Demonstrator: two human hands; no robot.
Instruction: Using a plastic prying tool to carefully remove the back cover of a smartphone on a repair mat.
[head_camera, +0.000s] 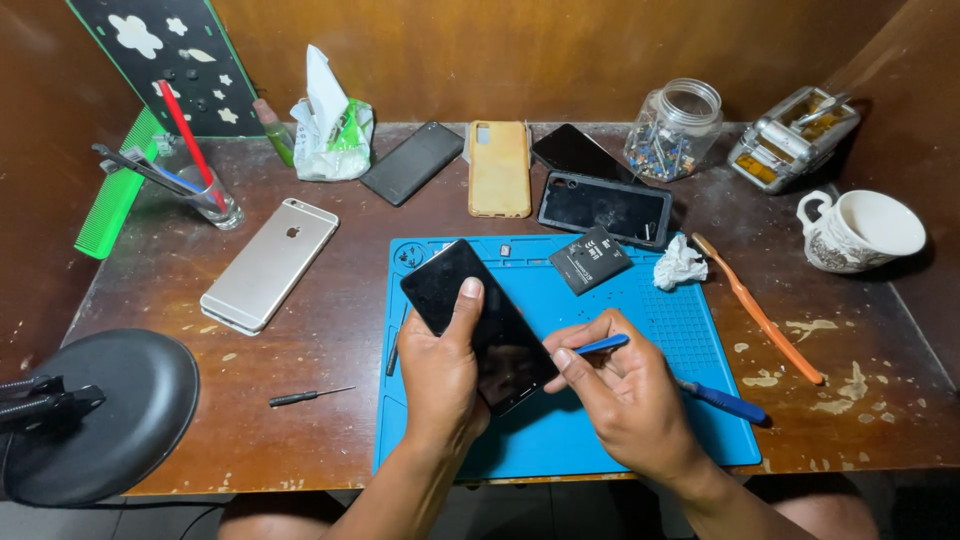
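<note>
My left hand (440, 375) wraps its fingers around a black smartphone (478, 325), thumb lying along the dark glass, holding it tilted over the blue repair mat (690, 330) near the counter's (330, 340) front edge. My right hand (625, 395) pinches a blue pry tool (603, 344), fingers closed on it, its tip meeting the phone's right edge. On the mat's back part lie a black battery (590, 259) and a crumpled tissue (679, 264). A blue-handled screwdriver (722, 401) rests just behind my right hand, and a gold smartphone (268, 264) lies face down towards the counter's left edge.
</note>
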